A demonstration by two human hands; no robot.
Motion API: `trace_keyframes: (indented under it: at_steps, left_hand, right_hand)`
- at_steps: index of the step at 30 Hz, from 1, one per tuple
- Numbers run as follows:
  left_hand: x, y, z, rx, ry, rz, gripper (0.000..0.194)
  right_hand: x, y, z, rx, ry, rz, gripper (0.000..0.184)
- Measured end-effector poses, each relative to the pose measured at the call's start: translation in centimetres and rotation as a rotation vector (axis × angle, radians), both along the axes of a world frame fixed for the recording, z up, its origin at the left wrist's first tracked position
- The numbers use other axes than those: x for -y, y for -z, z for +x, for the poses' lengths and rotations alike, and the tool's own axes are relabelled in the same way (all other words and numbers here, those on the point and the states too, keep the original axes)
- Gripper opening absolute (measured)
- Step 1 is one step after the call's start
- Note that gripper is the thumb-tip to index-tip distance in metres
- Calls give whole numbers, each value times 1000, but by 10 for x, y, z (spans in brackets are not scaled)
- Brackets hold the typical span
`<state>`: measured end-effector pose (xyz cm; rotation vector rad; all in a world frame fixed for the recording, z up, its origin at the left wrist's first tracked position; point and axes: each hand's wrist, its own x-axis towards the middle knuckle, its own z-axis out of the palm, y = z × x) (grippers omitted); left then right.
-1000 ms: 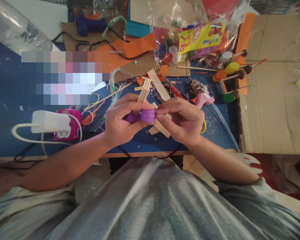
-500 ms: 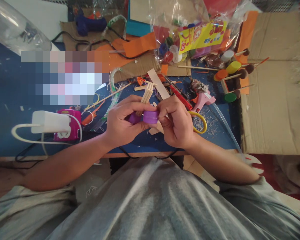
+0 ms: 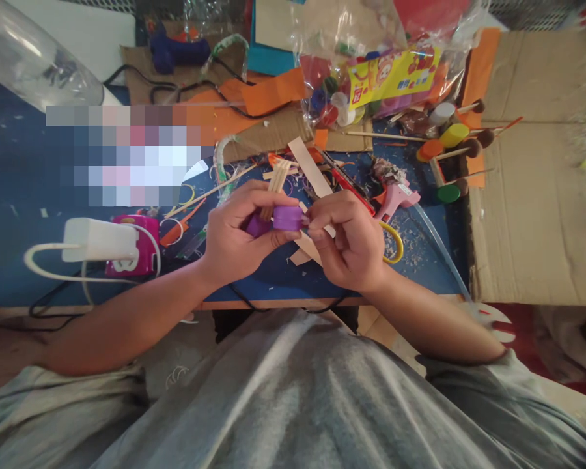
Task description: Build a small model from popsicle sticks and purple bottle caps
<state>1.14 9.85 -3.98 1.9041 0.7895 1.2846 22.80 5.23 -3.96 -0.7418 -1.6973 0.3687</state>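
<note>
Left hand: fingers partly closed, thumb below and forefinger above, gripping a short purple cylinder; its right end points at the other hand. A second purple piece sits further into the same palm, partly covered by the fingers. A bundle of pale wooden sticks rises from this hand, tilted up and to the right, between the two purple pieces; how it is fixed there cannot be made out. Right hand: thumb and forefinger drawn nearly together at the right end of the cylinder, remaining fingers curled; cannot tell whether they pinch anything. Both hands are above the blue worktop, near its front edge. Beyond them lie a flat wooden strip and a red-handled tool. A yellow scissor handle shows just beside the right hand, partly behind it. Past that, a pink glue gun with a clear tube running from its rear, among scattered shavings. Left side: white charger plugged into a magenta socket block. Far side: clear plastic bag with a yellow label.
</note>
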Motion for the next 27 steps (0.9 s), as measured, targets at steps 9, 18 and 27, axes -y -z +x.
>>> trace_keyframes:
  at_steps: [9, 18, 27]
  left_hand:
    - [3, 0, 0, -10, -53, 115, 41]
    - [-1, 1, -1, -54, -35, 125, 43]
    - [0, 3, 0, -146, -111, 304, 23]
  right_hand:
    - [0, -8, 4, -60, 22, -71, 27]
    - [1, -9, 3, -16, 121, -117, 11]
    - [1, -12, 1, 108, 101, -117, 13]
